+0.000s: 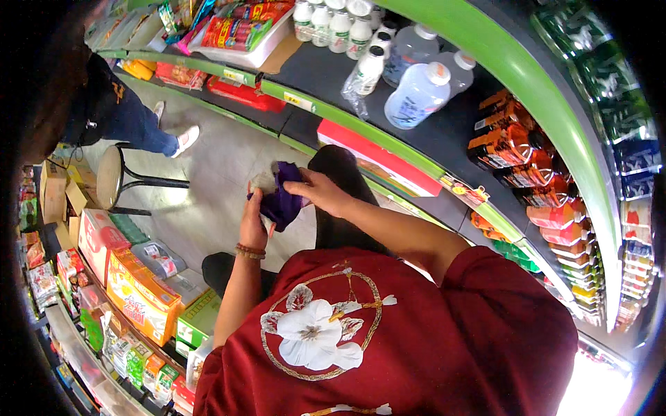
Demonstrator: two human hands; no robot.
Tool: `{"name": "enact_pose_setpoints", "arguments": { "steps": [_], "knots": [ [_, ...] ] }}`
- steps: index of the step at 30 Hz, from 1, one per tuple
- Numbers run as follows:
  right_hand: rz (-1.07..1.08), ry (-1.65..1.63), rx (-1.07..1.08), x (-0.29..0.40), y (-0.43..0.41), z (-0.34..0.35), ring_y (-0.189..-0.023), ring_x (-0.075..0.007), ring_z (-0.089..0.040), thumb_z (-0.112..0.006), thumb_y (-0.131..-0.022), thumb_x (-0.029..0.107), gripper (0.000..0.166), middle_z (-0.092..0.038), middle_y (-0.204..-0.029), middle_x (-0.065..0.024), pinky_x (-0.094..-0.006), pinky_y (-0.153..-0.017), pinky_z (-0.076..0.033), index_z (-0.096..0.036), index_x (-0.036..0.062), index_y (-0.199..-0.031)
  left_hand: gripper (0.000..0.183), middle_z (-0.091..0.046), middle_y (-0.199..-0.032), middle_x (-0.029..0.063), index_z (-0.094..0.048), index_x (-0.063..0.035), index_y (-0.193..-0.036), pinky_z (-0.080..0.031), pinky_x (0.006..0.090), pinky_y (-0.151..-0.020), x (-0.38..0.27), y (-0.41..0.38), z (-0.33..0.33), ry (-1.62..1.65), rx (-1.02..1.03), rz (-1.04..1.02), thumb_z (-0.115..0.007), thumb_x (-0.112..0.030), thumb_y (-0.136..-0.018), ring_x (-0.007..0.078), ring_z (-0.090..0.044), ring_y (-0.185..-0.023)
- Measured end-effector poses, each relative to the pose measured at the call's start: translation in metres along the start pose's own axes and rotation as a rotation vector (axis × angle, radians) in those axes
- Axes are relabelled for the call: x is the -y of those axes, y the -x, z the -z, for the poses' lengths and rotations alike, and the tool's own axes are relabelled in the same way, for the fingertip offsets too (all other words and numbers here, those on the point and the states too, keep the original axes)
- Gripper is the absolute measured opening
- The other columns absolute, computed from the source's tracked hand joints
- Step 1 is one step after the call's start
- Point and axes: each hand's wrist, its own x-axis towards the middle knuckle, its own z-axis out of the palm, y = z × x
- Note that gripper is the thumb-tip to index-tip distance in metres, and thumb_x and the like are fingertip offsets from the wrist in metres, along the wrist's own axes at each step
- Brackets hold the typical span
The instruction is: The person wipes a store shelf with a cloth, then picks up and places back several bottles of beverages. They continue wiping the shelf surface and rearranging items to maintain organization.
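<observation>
Between my two hands, over the grey floor, is a crumpled dark purple cloth (pixel 283 203). My left hand (pixel 253 221), with a beaded bracelet at the wrist, grips the cloth's left edge. My right hand (pixel 318 190) pinches its upper right side, thumb on top. The fingers beneath the cloth are mostly hidden. To the right of my hands runs a dark shelf with a green edge (pixel 359 122). A large pale-blue-labelled bottle (pixel 418 96) stands on it, near a small white bottle (pixel 368 70) partly wrapped in clear plastic.
Several white bottles (pixel 339 31) and orange-labelled drink bottles (pixel 502 145) line the shelf. A red-edged carton (pixel 380 156) sits below. At the left are a round stool (pixel 108 177), an orange carton (pixel 140 294) and snack packets. Another person's leg (pixel 140 117) is beyond the stool.
</observation>
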Motion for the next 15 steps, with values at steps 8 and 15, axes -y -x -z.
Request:
{"name": "enact_pose_setpoints", "arguments": {
  "steps": [8,15],
  "knots": [
    [0.139,-0.294,-0.19,0.017,0.046,0.041,-0.081,-0.0126,-0.053,-0.056,-0.081,0.036,0.037,-0.056,-0.09,-0.0021,-0.0245,-0.074,-0.041,-0.054,0.0058,-0.103,0.042,-0.049,-0.112,0.003,-0.047,-0.0079,-0.116,-0.043,0.0275,-0.076,-0.003,0.0,-0.057,-0.029,0.059,0.126,-0.052,-0.034,-0.083,0.0133,-0.044,-0.103],
    [0.111,-0.759,-0.045,0.05,0.07,0.067,-0.103,-0.024,-0.051,-0.047,-0.083,0.036,0.045,-0.052,-0.114,-0.0089,-0.0373,-0.094,-0.037,-0.044,0.0071,-0.117,0.037,-0.047,-0.117,0.0087,-0.039,-0.0052,-0.124,-0.039,0.0319,-0.089,-0.005,-0.01,-0.086,-0.27,0.427,-0.419,-0.042,-0.011,-0.087,0.0201,-0.048,-0.105]
  ]
}}
